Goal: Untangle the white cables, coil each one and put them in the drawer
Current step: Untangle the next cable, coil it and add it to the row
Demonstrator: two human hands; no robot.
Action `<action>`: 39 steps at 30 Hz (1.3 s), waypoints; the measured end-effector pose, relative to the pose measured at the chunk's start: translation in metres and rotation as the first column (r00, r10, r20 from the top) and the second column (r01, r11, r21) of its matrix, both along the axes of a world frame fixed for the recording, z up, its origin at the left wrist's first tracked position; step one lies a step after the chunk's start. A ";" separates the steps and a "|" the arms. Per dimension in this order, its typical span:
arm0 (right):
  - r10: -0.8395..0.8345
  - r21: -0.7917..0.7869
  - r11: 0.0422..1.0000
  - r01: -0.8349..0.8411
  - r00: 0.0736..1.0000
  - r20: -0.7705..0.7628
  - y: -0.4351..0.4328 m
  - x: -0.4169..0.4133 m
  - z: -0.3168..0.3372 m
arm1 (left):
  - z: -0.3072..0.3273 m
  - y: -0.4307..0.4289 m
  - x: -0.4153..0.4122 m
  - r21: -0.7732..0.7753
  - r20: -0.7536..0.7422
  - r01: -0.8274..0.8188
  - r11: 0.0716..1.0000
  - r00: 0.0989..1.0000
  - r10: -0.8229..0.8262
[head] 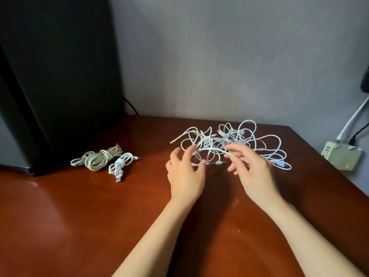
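A tangle of white cables (242, 139) lies on the brown desk (83, 212) near the wall, right of centre. My left hand (185, 173) hovers at the tangle's left edge with fingers spread, its index fingertip touching a raised strand. That strand arcs across to my right hand (254, 169), which pinches it between its fingertips at the tangle's front. Two coiled cables rest at the left: a greyish coil (99, 158) and a smaller white coil (120, 163) with its plug pointing toward me. No drawer is in view.
A tall black box (60, 76) stands at the back left of the desk, close behind the coils. A pale power strip (341, 155) with plugged leads sits off the desk's right edge by the wall.
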State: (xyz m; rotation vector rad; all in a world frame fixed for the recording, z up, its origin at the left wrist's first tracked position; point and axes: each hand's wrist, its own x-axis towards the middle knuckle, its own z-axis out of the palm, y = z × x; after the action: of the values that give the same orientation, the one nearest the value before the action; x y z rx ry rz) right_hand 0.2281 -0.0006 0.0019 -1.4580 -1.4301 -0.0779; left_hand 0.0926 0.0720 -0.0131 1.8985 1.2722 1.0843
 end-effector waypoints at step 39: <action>-0.135 0.197 0.979 0.050 0.885 0.445 0.002 -0.026 -0.010 | -0.018 0.009 0.010 0.429 -0.278 0.319 0.845 0.937 -0.212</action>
State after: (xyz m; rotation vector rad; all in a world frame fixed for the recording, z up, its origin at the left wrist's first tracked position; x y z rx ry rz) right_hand 0.2024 0.0018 -0.0085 -1.4100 -1.6748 -0.6355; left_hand 0.1023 0.0809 -0.0311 2.5368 0.8559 1.1241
